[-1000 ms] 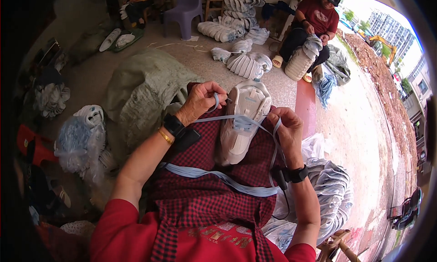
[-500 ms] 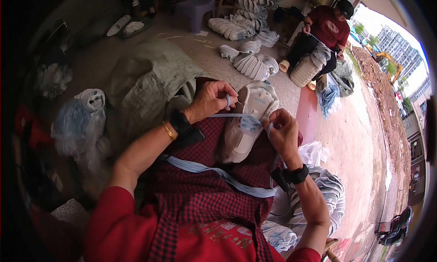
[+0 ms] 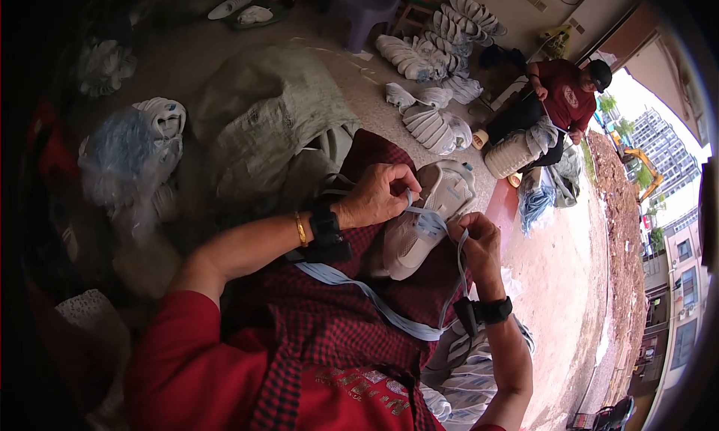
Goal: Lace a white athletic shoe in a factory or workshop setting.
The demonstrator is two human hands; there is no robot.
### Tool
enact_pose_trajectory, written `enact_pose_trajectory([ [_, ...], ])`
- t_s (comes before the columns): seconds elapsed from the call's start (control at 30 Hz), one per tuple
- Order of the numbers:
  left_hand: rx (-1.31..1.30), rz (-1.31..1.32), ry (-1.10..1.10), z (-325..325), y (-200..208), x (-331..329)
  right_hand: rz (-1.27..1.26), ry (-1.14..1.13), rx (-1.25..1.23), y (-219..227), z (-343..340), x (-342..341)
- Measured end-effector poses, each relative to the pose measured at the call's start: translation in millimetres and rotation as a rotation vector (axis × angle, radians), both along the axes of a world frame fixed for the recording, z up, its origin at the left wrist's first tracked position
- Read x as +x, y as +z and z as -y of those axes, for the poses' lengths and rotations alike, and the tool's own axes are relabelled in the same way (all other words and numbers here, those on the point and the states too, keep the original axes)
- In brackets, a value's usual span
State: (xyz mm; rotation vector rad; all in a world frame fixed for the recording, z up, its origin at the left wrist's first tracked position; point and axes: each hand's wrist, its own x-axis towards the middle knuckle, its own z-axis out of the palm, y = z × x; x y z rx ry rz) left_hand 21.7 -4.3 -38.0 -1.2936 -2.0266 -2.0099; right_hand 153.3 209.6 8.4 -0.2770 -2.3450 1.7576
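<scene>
A pale beige-white shoe (image 3: 408,247) rests on the dark red checked apron (image 3: 299,334) over my lap, its opening pointing away from me. Light blue shoelace (image 3: 428,223) crosses the shoe's upper in several rows. At the shoe's left side, my left hand (image 3: 378,196) is closed in a pinch on one end of the lace. My right hand (image 3: 479,250), close against the right side, pinches the other end, which hangs down in a loop. A bundle of spare light blue laces (image 3: 367,292) lies across my lap below the shoe.
A large woven sack (image 3: 281,124) stands at the left, beside a plastic bag of shoes (image 3: 131,158). Rows of white shoes (image 3: 434,128) lie on the floor ahead. Another person (image 3: 562,101) sits at the far right with stacked shoes. More shoes (image 3: 472,378) are below my right arm.
The view has turned, so the surroundings sit further right and lower. My left hand has drawn nearer the shoe's laced rows; the lace stretched from it now looks shorter.
</scene>
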Motion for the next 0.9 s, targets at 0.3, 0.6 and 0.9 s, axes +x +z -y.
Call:
enact_pose_trajectory([
  [0.3, -0.038, -0.04, 0.06, -1.8, 4.9, 0.7, 0.047, 0.023, -0.032, 4.1, -1.3, -0.5],
  [0.6, -0.014, 0.022, -0.09, -14.7, 9.0, -3.1, 0.103, 0.078, 0.083, 12.1, -12.2, -2.3],
  [0.9, -0.512, -0.553, -0.263, -4.5, 54.0, -29.0, -0.247, 0.216, 0.482, 47.6, 17.8, -28.9],
])
